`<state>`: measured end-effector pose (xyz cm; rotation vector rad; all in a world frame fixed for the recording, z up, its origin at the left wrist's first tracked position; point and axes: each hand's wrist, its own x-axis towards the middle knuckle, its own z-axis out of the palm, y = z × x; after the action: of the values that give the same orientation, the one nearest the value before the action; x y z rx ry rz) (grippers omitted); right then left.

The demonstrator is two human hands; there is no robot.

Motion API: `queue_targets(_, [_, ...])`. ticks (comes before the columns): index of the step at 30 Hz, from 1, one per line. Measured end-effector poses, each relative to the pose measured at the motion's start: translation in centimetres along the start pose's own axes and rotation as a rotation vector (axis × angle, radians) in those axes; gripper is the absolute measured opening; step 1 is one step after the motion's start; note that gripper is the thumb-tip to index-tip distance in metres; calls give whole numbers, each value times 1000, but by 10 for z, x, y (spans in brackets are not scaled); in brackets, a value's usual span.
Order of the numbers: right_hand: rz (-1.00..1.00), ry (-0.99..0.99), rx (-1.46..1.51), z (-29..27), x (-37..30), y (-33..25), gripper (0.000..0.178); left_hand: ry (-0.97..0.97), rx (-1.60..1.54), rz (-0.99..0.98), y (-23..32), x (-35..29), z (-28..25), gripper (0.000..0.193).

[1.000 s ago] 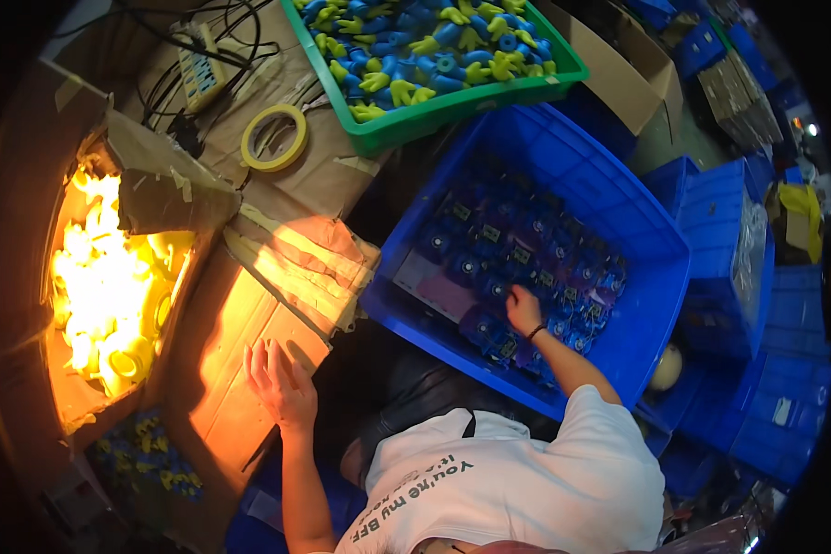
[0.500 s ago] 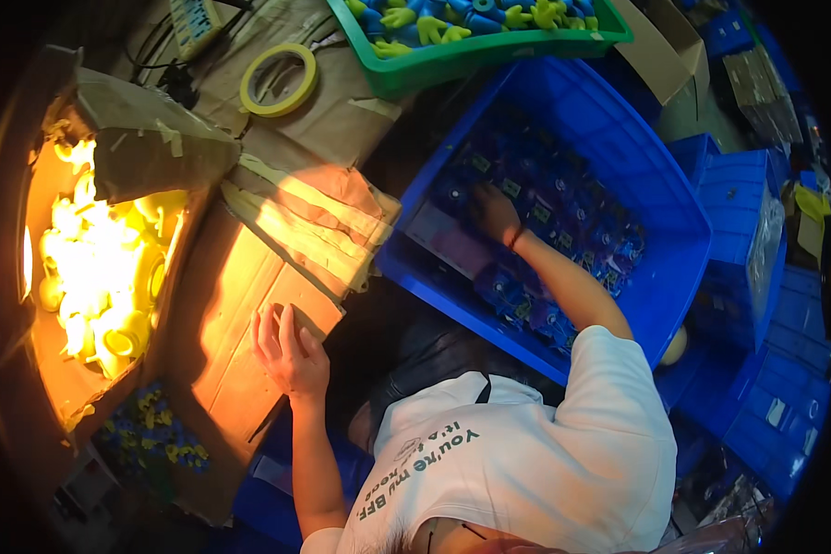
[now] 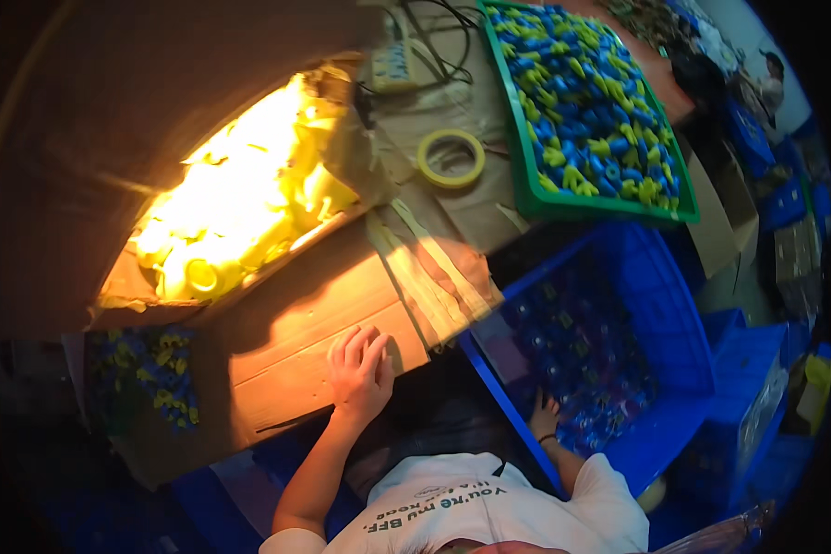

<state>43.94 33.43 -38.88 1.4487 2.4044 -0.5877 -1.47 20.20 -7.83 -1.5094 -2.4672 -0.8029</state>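
Observation:
My left hand [image 3: 360, 374] rests on the cardboard-covered table [image 3: 291, 374] near its front edge, fingers loosely bent and slightly apart, holding nothing. My right hand [image 3: 544, 417] reaches down inside a large blue bin [image 3: 669, 323], close to its near left wall. Its fingers look spread, and no item shows in them. Below and beyond it lie many small blue and clear parts [image 3: 586, 360], too dim to tell their kind.
A brightly lit carton of yellow parts [image 3: 203, 274] stands at the left. Behind are a yellow tape roll [image 3: 478, 164] and a green tray [image 3: 526, 189] of blue-and-yellow hand-shaped pieces. More blue-yellow pieces [image 3: 162, 369] lie lower left; blue crates [image 3: 743, 369] stand at the right.
The view has turned, bringing the green tray more fully into sight. My right hand has drawn back from the bin's far part toward its near wall. My left hand stays on the cardboard.

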Motion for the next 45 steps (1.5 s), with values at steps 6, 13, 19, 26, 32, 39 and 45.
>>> queue_targets(6, [55,-2,10,21,7,16,119,183,-500,-106,21,86,-32,69])
queue_targets(13, [178,-101,34,6,12,5,115,467,-192,-40,35,216,-72,75])
queue_targets(19, [189,-126,43,-7,13,2,113,275,-237,-147,36,250,-72,77])
queue_targets(26, [174,-134,82,-16,10,2,110,377,-199,66,46,173,-58,75])
queue_targets(32, [-10,-44,120,-18,9,4,106,263,-112,96,13,120,-61,72])
queue_targets(39, [-180,77,135,-43,5,35,106,260,59,10,23,220,-73,85])
queue_targets(45, [-224,219,230,-128,-24,12,111,162,-4,-55,8,232,-71,82])
